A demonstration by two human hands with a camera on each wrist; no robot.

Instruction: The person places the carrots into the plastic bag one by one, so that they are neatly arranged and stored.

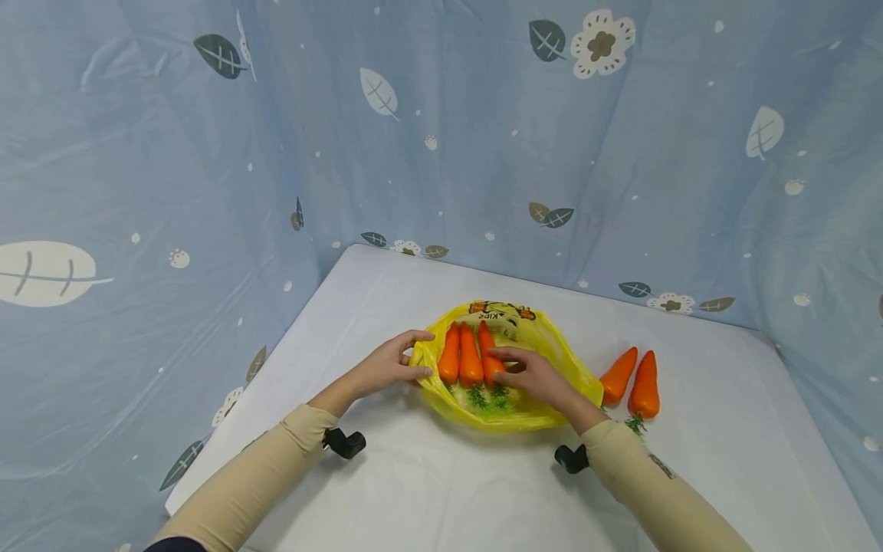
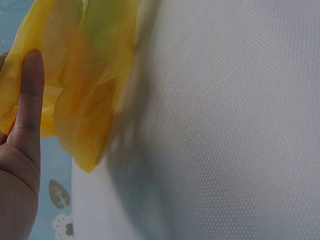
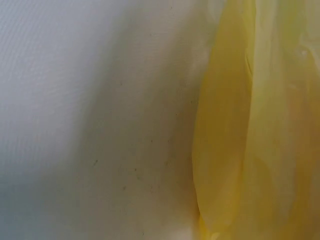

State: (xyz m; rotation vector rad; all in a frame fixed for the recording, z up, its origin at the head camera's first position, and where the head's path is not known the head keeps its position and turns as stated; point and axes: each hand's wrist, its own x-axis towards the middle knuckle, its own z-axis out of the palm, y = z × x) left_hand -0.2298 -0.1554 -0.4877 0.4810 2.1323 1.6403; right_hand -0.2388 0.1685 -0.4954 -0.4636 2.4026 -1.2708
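A yellow plastic bag [image 1: 552, 345] lies spread wide on the white table, with three orange toy carrots [image 1: 471, 356] side by side in it, green tops toward me. My left hand [image 1: 389, 364] grips the bag's left edge; in the left wrist view the thumb [image 2: 31, 95] lies along the yellow plastic [image 2: 95, 90]. Inside the bag, my right hand [image 1: 534, 376] holds the rightmost of these carrots [image 1: 491, 360] between thumb and fingers. The right wrist view has only the bag's side [image 3: 225, 150] and the tabletop; the hand is out of that picture.
Two more carrots [image 1: 645, 387] lie on the table just right of the bag, one partly behind its edge. The white table [image 1: 414, 491] runs back to a blue patterned curtain [image 1: 469, 153] behind and at the sides.
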